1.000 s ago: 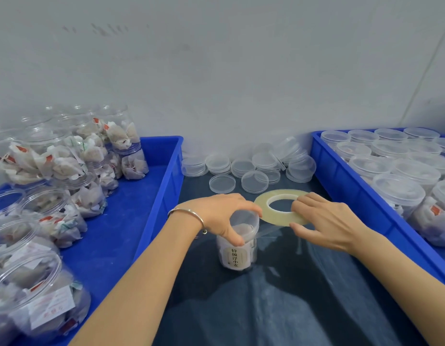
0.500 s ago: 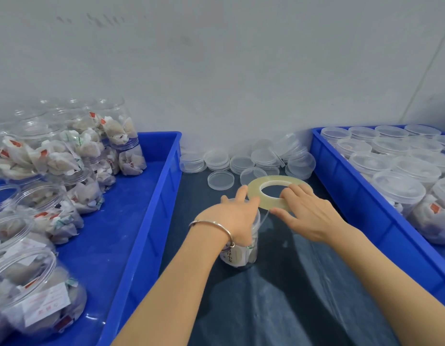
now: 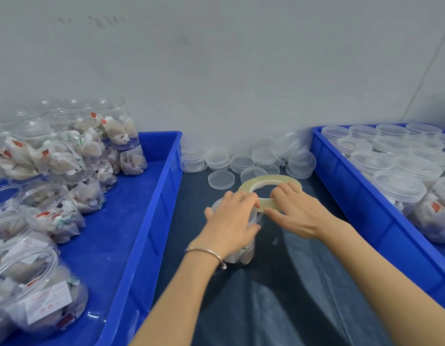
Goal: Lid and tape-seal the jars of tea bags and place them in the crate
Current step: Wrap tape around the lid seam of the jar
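Observation:
A clear lidded jar of tea bags (image 3: 244, 253) stands on the dark table between two blue crates. My left hand (image 3: 229, 221) lies over its top, fingers curled round the lid and upper wall, hiding most of it. My right hand (image 3: 295, 213) grips a yellowish roll of clear tape (image 3: 269, 182), held up right against the jar's rim. Both hands' fingertips meet at the roll's near edge.
The left blue crate (image 3: 151, 221) holds several open jars of tea bags (image 3: 54, 211). In the right blue crate (image 3: 366, 208) stand several lidded jars (image 3: 396, 188). Stacks of clear loose lids (image 3: 244, 161) line the wall behind the tape. Dark plastic sheet (image 3: 279, 295) covers the table.
The tape roll has come off the table and closer to the jar, carried by my right hand. My left hand has slid over the jar's top toward the tape.

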Action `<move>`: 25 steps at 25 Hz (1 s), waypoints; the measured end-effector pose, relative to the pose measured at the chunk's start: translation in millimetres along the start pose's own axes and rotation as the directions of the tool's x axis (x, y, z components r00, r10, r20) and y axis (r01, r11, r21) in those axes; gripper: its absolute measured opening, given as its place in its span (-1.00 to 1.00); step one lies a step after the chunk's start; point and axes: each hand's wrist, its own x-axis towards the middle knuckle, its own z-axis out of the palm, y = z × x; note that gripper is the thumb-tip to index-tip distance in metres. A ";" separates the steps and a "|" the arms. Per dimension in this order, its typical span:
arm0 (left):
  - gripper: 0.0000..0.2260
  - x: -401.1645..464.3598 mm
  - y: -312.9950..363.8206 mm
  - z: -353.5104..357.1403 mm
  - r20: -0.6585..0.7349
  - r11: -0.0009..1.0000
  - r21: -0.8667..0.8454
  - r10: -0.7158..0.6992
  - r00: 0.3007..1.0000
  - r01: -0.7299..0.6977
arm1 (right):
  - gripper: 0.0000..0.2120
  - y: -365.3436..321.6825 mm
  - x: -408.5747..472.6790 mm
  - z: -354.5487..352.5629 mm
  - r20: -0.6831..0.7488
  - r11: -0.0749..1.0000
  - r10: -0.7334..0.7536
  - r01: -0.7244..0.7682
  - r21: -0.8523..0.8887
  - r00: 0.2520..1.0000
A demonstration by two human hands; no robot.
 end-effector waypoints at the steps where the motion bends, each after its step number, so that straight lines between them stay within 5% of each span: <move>1: -0.70 1.3 -7.4 -8.2 0.041 0.998 -0.058 0.029 0.999 -0.027 | -0.69 -2.2 -1.7 0.4 -0.010 1.000 0.010 -0.010 -0.008 1.000; 4: -0.63 3.1 -18.6 -21.3 0.145 0.996 -0.085 0.022 0.989 -0.010 | -0.66 -11.1 -5.4 5.6 -0.015 0.998 0.060 -0.060 -0.011 0.998; 8: -0.50 0.1 -2.6 -7.8 0.167 0.979 -0.106 -0.154 0.974 0.173 | -0.61 -19.1 -5.9 13.2 -0.049 0.996 0.093 -0.094 -0.007 0.994; 14: -0.79 -6.8 7.6 14.3 -0.109 0.976 -0.087 -0.208 0.972 0.199 | -0.64 -23.1 -1.8 18.7 -0.100 0.994 0.103 -0.105 -0.016 0.990; 25: -0.85 -0.4 6.8 31.2 -0.409 0.974 -0.104 -0.227 0.884 0.201 | -0.63 -38.8 -9.1 24.5 -0.131 0.964 0.258 -0.264 -0.024 0.957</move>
